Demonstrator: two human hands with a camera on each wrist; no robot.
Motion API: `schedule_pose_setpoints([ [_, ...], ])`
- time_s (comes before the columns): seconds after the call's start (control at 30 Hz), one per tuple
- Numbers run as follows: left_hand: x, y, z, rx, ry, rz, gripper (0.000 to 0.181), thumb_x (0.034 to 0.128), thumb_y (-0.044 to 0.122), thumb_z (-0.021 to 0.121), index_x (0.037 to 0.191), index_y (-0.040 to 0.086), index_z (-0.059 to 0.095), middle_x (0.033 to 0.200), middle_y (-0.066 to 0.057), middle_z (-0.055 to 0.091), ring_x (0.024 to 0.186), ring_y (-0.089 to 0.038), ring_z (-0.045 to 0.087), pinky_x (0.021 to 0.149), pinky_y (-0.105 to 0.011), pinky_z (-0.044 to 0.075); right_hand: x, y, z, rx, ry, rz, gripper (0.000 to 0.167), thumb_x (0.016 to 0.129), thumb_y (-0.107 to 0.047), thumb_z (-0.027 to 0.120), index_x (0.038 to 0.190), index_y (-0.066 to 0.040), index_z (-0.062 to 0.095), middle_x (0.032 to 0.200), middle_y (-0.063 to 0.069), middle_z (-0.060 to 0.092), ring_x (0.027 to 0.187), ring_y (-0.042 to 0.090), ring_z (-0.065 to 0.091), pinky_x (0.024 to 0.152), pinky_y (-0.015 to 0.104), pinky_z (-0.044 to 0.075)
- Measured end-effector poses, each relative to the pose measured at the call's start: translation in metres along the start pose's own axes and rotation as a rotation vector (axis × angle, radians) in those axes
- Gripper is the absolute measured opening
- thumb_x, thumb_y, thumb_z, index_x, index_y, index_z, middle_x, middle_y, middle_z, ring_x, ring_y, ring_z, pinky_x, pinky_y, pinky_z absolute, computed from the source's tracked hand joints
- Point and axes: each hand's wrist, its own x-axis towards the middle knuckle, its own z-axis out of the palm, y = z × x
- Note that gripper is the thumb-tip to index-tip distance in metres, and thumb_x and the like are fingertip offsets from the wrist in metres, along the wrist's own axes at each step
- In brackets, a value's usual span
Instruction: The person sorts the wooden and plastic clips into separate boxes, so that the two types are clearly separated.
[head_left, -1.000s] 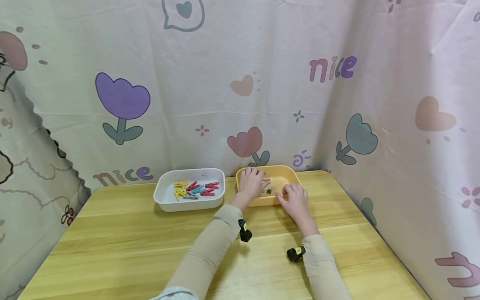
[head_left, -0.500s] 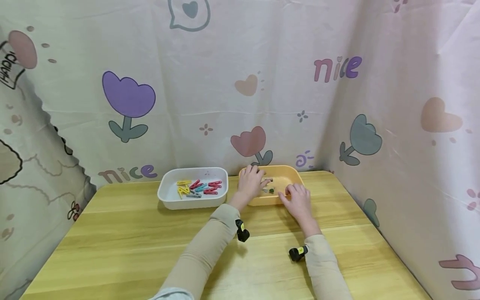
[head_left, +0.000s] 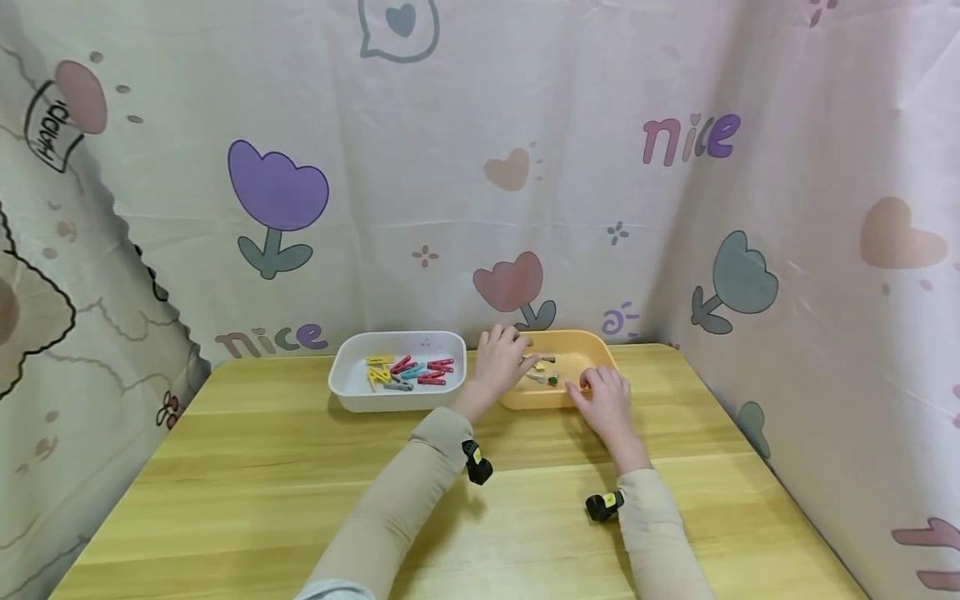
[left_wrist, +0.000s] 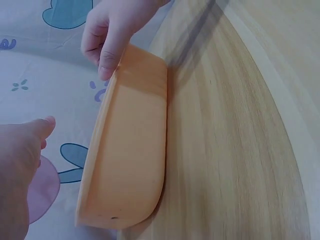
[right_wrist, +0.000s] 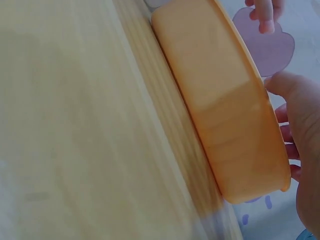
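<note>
My left hand [head_left: 498, 362] is over the left end of the yellow tray [head_left: 558, 401], with loosely bent fingers and nothing visible between them. Its thumb [left_wrist: 42, 127] points out above the tray in the left wrist view. At the tray's front right corner, my right hand [head_left: 606, 403] holds the rim, thumb [right_wrist: 280, 84] against the edge and fingers reaching over to the inside. Inside the tray lie a few small objects, among them a dark green piece [head_left: 552, 380] and a brownish stick-like piece [head_left: 548, 359]. They are too small to identify, and the left hand partly hides them.
To the left stands a white tray [head_left: 397, 403] with several clothes pegs [head_left: 412, 372] in yellow, red, blue and grey. Both trays stand near the back edge of the wooden table [head_left: 300, 492]. A printed curtain [head_left: 420, 167] hangs behind and along the sides.
The head view has swung slightly left, so everything shifts right in it. My left hand has drawn a little left over the yellow tray, showing more small pieces. The right hand stays at the rim.
</note>
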Motion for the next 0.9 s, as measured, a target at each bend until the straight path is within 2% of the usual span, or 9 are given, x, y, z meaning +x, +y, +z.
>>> schedule_pose_setpoints([
  [0.27, -0.007, -0.012, -0.012, -0.020, -0.006, -0.014, 0.043, 0.0919, 0.058, 0.054, 0.117, 0.025, 0.066, 0.115, 0.002, 0.061, 0.105, -0.019, 0.051, 0.087, -0.036, 0.041, 0.004, -0.001, -0.003, 0.051, 0.068, -0.020, 0.026, 0.088, -0.032, 0.069, 0.092, -0.008, 0.061, 0.092, 0.013, 0.060, 0.088, 0.031, 0.051, 0.082, 0.046, 0.035],
  [0.67, -0.023, -0.039, -0.038, -0.046, 0.001, -0.063, 0.036, 0.0921, 0.048, 0.062, 0.119, 0.024, 0.065, 0.110, 0.000, 0.062, 0.104, -0.021, 0.051, 0.088, -0.039, 0.042, 0.015, -0.008, -0.025, 0.092, 0.140, -0.042, 0.025, 0.087, -0.029, 0.070, 0.096, -0.007, 0.061, 0.094, 0.015, 0.061, 0.091, 0.033, 0.051, 0.083, 0.047, 0.035],
  [0.77, -0.029, -0.048, -0.042, -0.032, 0.033, -0.064, 0.035, 0.0922, 0.047, 0.062, 0.118, 0.023, 0.066, 0.108, -0.001, 0.062, 0.103, -0.022, 0.053, 0.088, -0.040, 0.043, 0.017, -0.009, -0.029, 0.086, 0.152, -0.059, 0.026, 0.087, -0.028, 0.070, 0.097, -0.006, 0.062, 0.096, 0.017, 0.061, 0.092, 0.034, 0.051, 0.082, 0.047, 0.036],
  [0.9, -0.038, -0.060, -0.045, -0.030, 0.109, -0.041, 0.030, 0.0902, 0.042, 0.066, 0.111, 0.020, 0.069, 0.102, -0.002, 0.063, 0.100, -0.023, 0.055, 0.082, -0.041, 0.045, 0.020, -0.010, -0.035, 0.063, 0.167, -0.076, 0.027, 0.087, -0.029, 0.070, 0.099, -0.005, 0.063, 0.098, 0.017, 0.061, 0.095, 0.034, 0.052, 0.082, 0.048, 0.037],
])
